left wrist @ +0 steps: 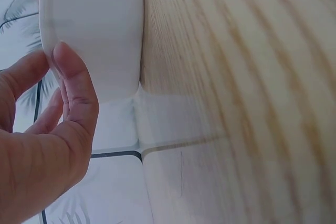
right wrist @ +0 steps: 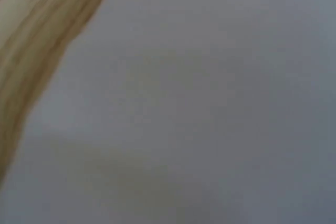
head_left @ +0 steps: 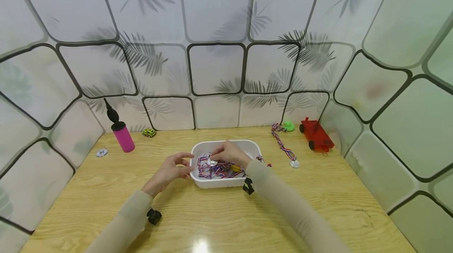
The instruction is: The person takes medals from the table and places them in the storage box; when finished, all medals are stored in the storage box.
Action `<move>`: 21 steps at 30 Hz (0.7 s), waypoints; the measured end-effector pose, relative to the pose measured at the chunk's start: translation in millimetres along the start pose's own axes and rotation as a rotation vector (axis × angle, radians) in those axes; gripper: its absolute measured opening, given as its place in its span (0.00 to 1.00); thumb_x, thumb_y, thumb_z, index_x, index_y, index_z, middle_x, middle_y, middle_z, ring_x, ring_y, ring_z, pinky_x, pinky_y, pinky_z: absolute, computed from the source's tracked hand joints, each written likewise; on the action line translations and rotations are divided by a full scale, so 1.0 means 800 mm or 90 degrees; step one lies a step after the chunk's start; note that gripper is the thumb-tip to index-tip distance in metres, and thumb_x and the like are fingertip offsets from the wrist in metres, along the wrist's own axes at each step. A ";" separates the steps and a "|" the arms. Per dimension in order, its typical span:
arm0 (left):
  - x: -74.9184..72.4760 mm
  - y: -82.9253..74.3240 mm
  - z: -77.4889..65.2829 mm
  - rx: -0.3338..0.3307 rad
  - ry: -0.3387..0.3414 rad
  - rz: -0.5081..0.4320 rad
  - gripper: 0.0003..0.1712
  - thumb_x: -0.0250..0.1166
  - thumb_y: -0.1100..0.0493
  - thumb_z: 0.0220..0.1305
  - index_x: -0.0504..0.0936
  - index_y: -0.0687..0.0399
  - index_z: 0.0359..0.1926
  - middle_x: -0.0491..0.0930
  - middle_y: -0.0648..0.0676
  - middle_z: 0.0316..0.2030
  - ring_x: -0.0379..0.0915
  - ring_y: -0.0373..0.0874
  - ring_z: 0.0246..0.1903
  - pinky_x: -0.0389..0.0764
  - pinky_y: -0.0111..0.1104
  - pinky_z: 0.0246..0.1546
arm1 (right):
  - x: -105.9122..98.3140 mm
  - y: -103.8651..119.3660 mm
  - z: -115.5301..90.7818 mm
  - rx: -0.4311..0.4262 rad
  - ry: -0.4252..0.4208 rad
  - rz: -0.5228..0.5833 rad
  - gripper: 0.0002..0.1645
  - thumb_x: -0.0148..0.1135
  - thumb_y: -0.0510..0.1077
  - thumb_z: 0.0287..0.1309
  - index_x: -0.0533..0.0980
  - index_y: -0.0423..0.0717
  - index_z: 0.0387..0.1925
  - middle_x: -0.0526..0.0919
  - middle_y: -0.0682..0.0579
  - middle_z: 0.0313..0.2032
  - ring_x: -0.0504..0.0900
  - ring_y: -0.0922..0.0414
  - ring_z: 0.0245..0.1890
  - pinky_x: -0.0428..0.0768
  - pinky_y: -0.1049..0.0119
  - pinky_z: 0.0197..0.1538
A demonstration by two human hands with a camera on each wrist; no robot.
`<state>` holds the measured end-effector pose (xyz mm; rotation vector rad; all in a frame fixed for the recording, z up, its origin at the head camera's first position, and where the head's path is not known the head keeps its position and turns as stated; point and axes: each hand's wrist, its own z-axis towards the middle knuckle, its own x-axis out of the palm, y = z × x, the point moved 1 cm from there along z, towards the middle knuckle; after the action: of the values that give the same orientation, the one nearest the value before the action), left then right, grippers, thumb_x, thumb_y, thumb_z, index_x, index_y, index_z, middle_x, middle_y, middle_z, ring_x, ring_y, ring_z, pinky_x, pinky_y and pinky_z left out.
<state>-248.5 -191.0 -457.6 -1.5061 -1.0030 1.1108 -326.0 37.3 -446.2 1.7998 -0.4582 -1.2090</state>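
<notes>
A white plastic bin [head_left: 219,183] holds tangled red, white and blue ribbons [head_left: 217,172] and a gold medal [head_left: 236,168]. My left hand [head_left: 173,171] is at the bin's left end, its thumb and fingertips pinching the rim; the left wrist view shows the bin wall [left wrist: 97,30] against them. Reaching over the bin, my right hand [head_left: 231,154] pinches a silver medal [head_left: 212,162] among the ribbons. In the right wrist view the bin's pale wall [right wrist: 199,87] fills most of the picture, and the hand is out of sight there.
To the right lie another silver medal [head_left: 294,164] on its ribbon, a green rubber duck [head_left: 288,126] and a red toy car [head_left: 317,135]. A pink hand pump [head_left: 123,138], a small yellow-green toy car [head_left: 149,132] and an oval numbered tag [head_left: 102,153] are at the left.
</notes>
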 end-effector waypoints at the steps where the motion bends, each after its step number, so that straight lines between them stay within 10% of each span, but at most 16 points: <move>1: 0.000 0.000 0.001 -0.003 -0.002 0.000 0.30 0.66 0.69 0.61 0.69 0.68 0.63 0.75 0.56 0.36 0.77 0.43 0.30 0.85 0.39 0.35 | 0.002 -0.001 0.000 0.003 -0.004 -0.002 0.11 0.72 0.44 0.53 0.87 0.44 0.37 0.88 0.51 0.34 0.78 0.63 0.29 0.75 0.72 0.35; 6: 0.000 0.002 0.003 -0.010 -0.006 0.005 0.29 0.67 0.67 0.61 0.71 0.65 0.63 0.75 0.56 0.37 0.77 0.43 0.32 0.85 0.39 0.36 | 0.015 0.003 0.002 0.017 0.009 0.030 0.12 0.71 0.43 0.54 0.85 0.42 0.40 0.87 0.53 0.33 0.76 0.64 0.29 0.75 0.74 0.34; 12: -0.001 0.003 0.003 -0.010 -0.009 0.017 0.28 0.67 0.65 0.62 0.72 0.63 0.62 0.75 0.55 0.37 0.76 0.44 0.34 0.84 0.41 0.38 | 0.029 0.011 0.007 0.053 0.090 0.227 0.11 0.60 0.36 0.65 0.78 0.31 0.44 0.78 0.52 0.26 0.78 0.61 0.24 0.82 0.71 0.31; 21: -0.001 0.002 0.002 -0.017 -0.009 0.021 0.28 0.67 0.64 0.63 0.71 0.62 0.63 0.75 0.57 0.39 0.76 0.44 0.34 0.84 0.41 0.39 | 0.040 0.019 0.014 0.075 0.160 0.398 0.10 0.49 0.38 0.72 0.70 0.45 0.30 0.72 0.53 0.25 0.75 0.60 0.25 0.81 0.69 0.34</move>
<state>-249.9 -191.4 -459.2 -1.5431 -1.0092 1.1373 -318.7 1.8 -452.4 1.6897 -0.8763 -0.5268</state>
